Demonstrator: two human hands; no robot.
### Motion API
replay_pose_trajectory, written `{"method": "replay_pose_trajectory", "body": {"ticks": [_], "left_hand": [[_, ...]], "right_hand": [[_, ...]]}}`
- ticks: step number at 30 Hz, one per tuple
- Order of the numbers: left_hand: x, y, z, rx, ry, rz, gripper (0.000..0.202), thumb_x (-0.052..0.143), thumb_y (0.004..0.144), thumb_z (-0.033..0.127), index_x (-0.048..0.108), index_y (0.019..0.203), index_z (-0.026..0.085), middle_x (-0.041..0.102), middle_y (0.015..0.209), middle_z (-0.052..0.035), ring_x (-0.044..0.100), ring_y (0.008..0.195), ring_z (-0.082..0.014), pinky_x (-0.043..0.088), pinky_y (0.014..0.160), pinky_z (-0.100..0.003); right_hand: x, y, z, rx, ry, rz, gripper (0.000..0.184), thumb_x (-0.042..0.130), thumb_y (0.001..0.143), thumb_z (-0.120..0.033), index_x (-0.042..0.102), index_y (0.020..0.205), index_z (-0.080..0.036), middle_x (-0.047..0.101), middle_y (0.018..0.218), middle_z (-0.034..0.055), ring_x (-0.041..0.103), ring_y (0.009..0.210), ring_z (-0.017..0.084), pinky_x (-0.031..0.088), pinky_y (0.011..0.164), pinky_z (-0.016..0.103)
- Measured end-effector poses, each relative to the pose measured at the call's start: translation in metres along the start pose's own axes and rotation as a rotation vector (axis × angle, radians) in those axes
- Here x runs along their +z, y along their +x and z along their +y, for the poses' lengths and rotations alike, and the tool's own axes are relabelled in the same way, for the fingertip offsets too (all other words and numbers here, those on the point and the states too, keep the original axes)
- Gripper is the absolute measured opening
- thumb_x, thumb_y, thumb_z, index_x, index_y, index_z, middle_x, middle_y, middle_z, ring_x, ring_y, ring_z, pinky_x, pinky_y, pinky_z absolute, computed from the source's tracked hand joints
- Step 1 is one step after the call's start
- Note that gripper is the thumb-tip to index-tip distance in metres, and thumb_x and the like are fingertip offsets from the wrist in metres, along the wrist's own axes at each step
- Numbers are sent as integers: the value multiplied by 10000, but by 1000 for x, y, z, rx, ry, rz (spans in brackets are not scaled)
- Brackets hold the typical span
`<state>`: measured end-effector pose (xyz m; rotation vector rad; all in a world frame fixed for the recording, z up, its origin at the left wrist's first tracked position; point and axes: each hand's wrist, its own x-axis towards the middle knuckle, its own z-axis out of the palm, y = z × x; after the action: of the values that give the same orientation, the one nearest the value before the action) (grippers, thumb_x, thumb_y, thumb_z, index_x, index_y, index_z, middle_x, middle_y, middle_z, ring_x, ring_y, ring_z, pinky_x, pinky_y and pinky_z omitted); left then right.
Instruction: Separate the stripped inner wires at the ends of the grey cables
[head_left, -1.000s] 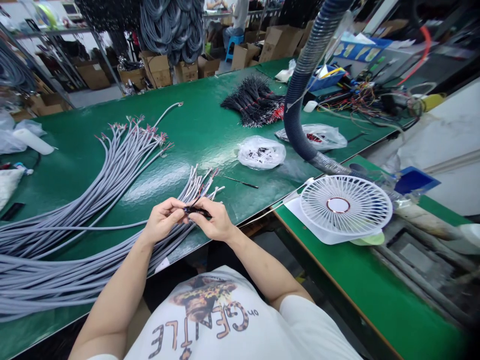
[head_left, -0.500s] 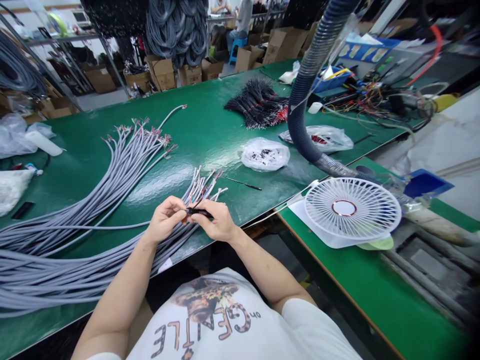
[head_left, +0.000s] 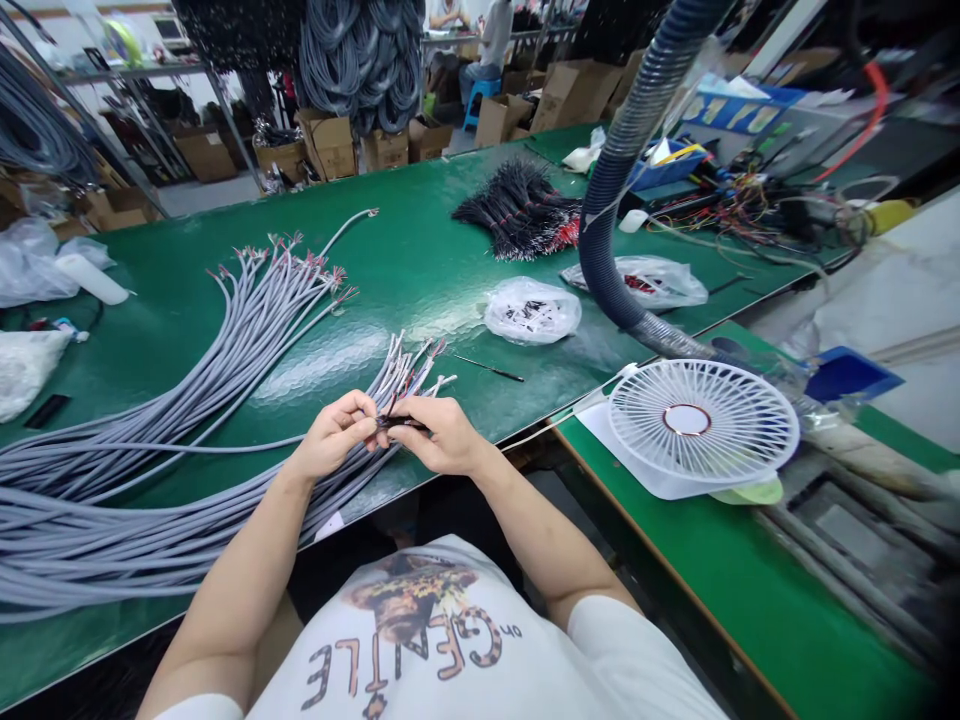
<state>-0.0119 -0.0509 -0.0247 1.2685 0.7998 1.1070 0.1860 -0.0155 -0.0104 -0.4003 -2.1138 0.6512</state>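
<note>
My left hand (head_left: 335, 436) and my right hand (head_left: 444, 436) meet over the front edge of the green table (head_left: 420, 250). Both pinch a short black piece (head_left: 401, 422) at the stripped end of a grey cable. Just beyond my fingers lies a near bundle of grey cables (head_left: 390, 385) with bared ends. A larger fan of grey cables (head_left: 225, 350) spreads across the table to the left.
A thin dark tool (head_left: 486, 368) lies right of the near bundle. Two clear plastic bags (head_left: 532, 308) of small parts, a pile of black wires (head_left: 517, 208), a ribbed hose (head_left: 607, 190) and a white fan (head_left: 701, 420) stand to the right. Cardboard boxes line the back.
My hands have stayed together on the black piece, with small finger movements. The view has shifted slightly.
</note>
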Motion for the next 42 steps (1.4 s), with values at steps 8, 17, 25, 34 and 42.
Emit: {"method": "replay_pose_trajectory", "body": {"ticks": [8,17,25,34,42], "left_hand": [[3,-1,3,-10,13,-19,240,674,824,338,561,823,127,685,647,-49,592,535,-93,461,518,-183],[1,-1,3,-16,5,-12,266,691,801,366,559,825,136,669,619,-31,590,526,-99,444,502,-184],[-9,0,12,56,257,81,234,678,805,352,609,902,151,677,776,-53,639,700,-148,512,668,-269],[17,6,76,395,837,193,218,701,769,285,732,975,217,663,921,-60,595,904,-204,473,848,-350],[19,30,60,236,413,59,111,727,758,276,721,725,169,629,718,-43,561,695,-148,445,678,-283]], "right_hand": [[-6,-1,0,-15,-51,-74,146,509,910,-260,610,926,-155,716,830,64,664,721,143,496,672,226],[-5,1,1,-39,-70,-81,181,509,904,-254,615,992,-135,719,854,87,679,754,166,520,703,252],[1,-3,4,-18,-30,0,213,516,919,-298,638,987,-137,725,846,79,688,749,152,526,710,235],[6,1,-1,12,-8,-2,193,516,909,-275,641,957,-136,715,866,77,680,774,152,509,723,229],[4,-1,-7,89,42,-6,220,510,910,-330,642,932,-156,705,826,55,639,691,133,487,677,224]]}}
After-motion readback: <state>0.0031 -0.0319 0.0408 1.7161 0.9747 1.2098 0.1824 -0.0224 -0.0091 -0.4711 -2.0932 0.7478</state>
